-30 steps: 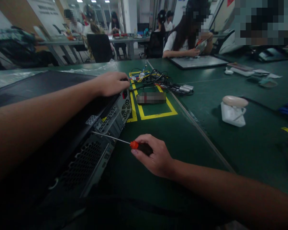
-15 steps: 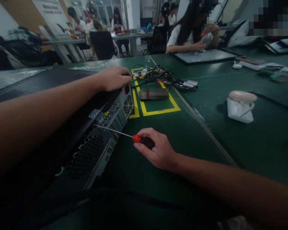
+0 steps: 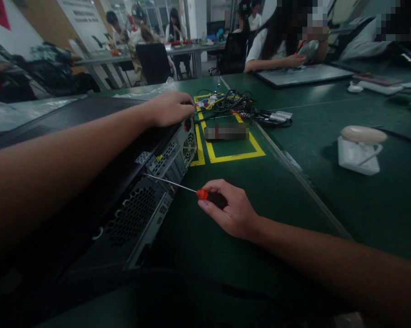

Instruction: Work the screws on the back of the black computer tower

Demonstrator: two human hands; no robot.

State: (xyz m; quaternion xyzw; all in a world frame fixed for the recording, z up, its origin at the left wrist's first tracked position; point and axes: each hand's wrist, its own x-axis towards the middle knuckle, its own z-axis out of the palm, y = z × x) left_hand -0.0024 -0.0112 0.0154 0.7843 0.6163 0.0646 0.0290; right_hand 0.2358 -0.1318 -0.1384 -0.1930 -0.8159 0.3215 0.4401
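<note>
A hand holds a screwdriver (image 3: 217, 198) to the back of a big black computer box (image 3: 116, 141).
The right hand (image 3: 234, 209) wraps its fingers round the dark handle; the thin tip meets the box's back edge; the left hand (image 3: 173, 109) lies bent over the far top corner; the box lies on the green table (image 3: 315, 132).

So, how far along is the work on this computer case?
Already done, apparently: the black metal computer case is laid down with its rear accessible. In hand: the right hand holds an orange-and-black screwdriver to its rear edge; the left hand rests on top. Left: probably more screwdriver work there; any screw's state is too small to tell.
</note>
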